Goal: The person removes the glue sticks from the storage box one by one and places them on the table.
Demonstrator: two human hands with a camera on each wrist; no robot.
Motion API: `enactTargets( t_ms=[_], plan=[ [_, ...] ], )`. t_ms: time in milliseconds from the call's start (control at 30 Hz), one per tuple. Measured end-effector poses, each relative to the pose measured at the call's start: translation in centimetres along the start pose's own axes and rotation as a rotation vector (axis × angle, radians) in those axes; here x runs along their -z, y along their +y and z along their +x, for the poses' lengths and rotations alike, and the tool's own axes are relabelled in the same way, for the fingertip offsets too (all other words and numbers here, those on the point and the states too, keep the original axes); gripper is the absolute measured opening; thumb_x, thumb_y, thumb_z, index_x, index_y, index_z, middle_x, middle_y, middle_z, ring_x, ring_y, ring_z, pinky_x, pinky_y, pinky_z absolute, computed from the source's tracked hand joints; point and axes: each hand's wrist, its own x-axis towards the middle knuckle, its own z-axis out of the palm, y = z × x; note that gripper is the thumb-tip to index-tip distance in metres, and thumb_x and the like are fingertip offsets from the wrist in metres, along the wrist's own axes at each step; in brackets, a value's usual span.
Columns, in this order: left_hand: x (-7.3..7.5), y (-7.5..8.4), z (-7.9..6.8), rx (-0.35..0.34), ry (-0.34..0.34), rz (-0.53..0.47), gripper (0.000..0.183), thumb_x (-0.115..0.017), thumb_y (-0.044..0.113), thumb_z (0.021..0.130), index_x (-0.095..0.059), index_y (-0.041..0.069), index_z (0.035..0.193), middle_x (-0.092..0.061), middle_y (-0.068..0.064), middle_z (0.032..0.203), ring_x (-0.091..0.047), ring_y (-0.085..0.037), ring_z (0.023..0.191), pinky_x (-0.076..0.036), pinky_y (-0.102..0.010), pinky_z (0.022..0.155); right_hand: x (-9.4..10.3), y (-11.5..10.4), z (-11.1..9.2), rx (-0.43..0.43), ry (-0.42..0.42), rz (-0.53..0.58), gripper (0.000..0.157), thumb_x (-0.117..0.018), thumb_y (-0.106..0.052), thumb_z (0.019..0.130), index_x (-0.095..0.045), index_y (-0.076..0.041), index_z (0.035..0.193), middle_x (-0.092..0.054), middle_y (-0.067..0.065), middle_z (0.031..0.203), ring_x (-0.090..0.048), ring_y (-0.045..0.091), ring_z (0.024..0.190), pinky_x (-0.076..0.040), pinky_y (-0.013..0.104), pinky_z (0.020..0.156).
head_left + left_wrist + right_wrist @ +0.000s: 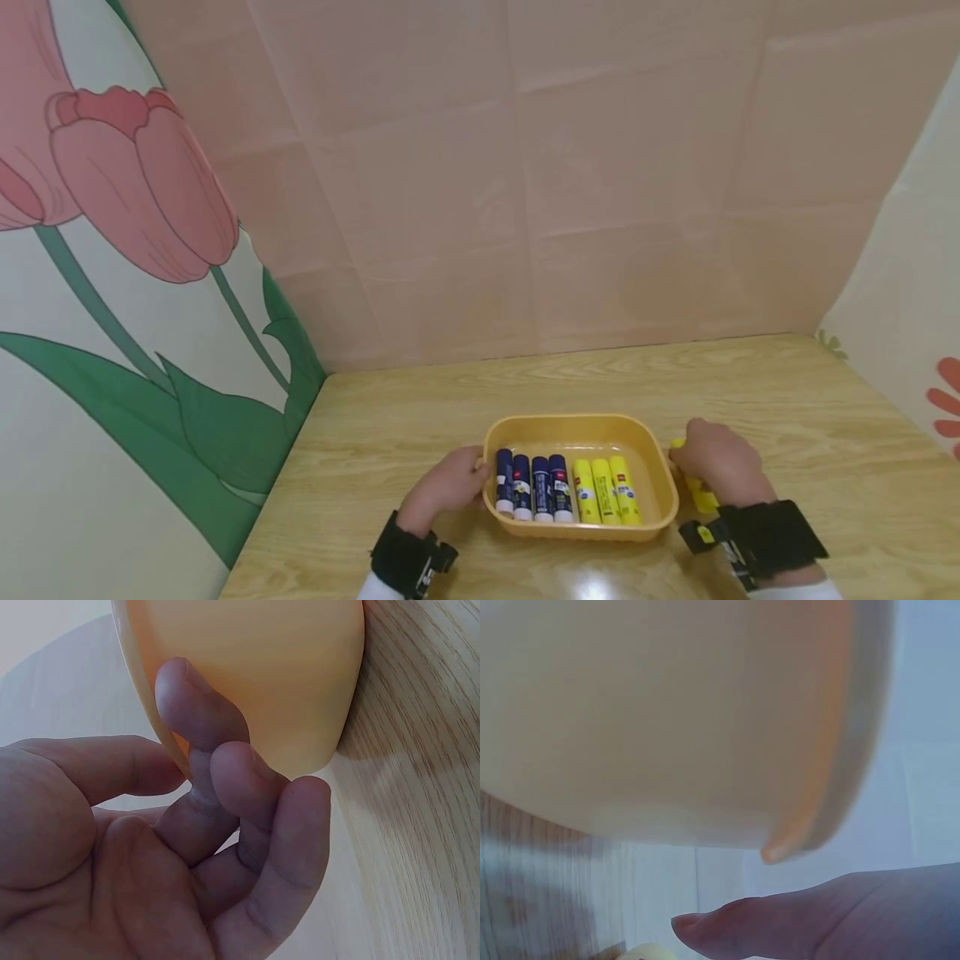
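A yellow plastic basket (577, 532) stands on the table. Inside, several navy glue sticks (542, 487) lie side by side on the left, with three yellow glue sticks (604, 490) to their right. My left hand (448, 483) holds the basket's left rim, its thumb and curled index finger at the edge in the left wrist view. Beyond the basket's right end, my right hand (722, 458) is over a yellow glue stick (703, 498), which it partly covers. The right wrist view shows a thumb (750, 930) near a pale yellow rounded end (649, 952); the other fingers are hidden.
The wood-grain table (390, 425) meets a pinkish covered wall (525, 208) at the back. A wall with painted tulips (142, 175) closes the left side, and a pale wall (911, 308) the right. Dark straps with small cameras go round both wrists.
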Motion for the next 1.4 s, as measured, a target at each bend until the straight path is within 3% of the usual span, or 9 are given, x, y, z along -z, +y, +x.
enactTargets(
  t_ms=[500,633,867,1067,1400],
  plan=[
    [0.1,0.0,-0.7,0.013,0.001,-0.013,0.034,-0.046,0.015,0.105,-0.056,-0.004,0.132,-0.063,-0.006,0.079,-0.065,-0.029,0.074,-0.048,-0.034,0.063,1.1,-0.5,-1.4,0.040,0.095,0.009,0.031,-0.057,-0.024,0.094,-0.056,0.006,0.093,-0.057,0.011,0.071,-0.054,0.024,0.061,-0.043,0.033,0.052],
    [0.0,-0.2,-0.7,0.004,0.007,-0.011,0.032,-0.046,0.015,0.105,-0.057,-0.002,0.130,-0.062,-0.005,0.077,-0.064,-0.030,0.073,-0.047,-0.034,0.063,1.5,-1.1,-2.0,0.046,0.138,-0.001,0.040,-0.059,-0.026,0.094,-0.054,0.013,0.103,-0.058,0.019,0.079,-0.054,0.028,0.066,-0.045,0.037,0.055],
    [0.1,-0.2,-0.5,-0.016,0.021,-0.003,0.030,-0.046,0.017,0.105,-0.060,-0.001,0.125,-0.062,-0.005,0.074,-0.061,-0.026,0.067,-0.046,-0.033,0.059,2.3,-1.9,-2.7,0.093,0.211,-0.026,0.062,-0.061,-0.033,0.095,-0.046,0.019,0.125,-0.057,0.040,0.110,-0.060,0.039,0.080,-0.052,0.052,0.065],
    [0.1,-0.2,-0.2,-0.017,0.013,-0.004,0.032,-0.045,0.018,0.105,-0.059,-0.002,0.127,-0.063,-0.005,0.078,-0.063,-0.027,0.069,-0.047,-0.032,0.059,1.5,-2.1,-2.7,0.149,0.267,-0.041,0.071,-0.057,-0.046,0.097,-0.048,0.018,0.126,-0.057,0.042,0.117,-0.061,0.055,0.098,-0.052,0.059,0.069],
    [0.2,0.3,-0.5,-0.013,0.010,-0.008,0.032,-0.046,0.014,0.105,-0.058,-0.004,0.128,-0.065,-0.010,0.086,-0.064,-0.025,0.072,-0.050,-0.033,0.061,0.7,-4.0,-4.7,0.168,0.284,-0.079,0.074,-0.058,-0.050,0.095,-0.048,0.014,0.129,-0.059,0.038,0.113,-0.061,0.050,0.098,-0.053,0.055,0.066]
  ],
)
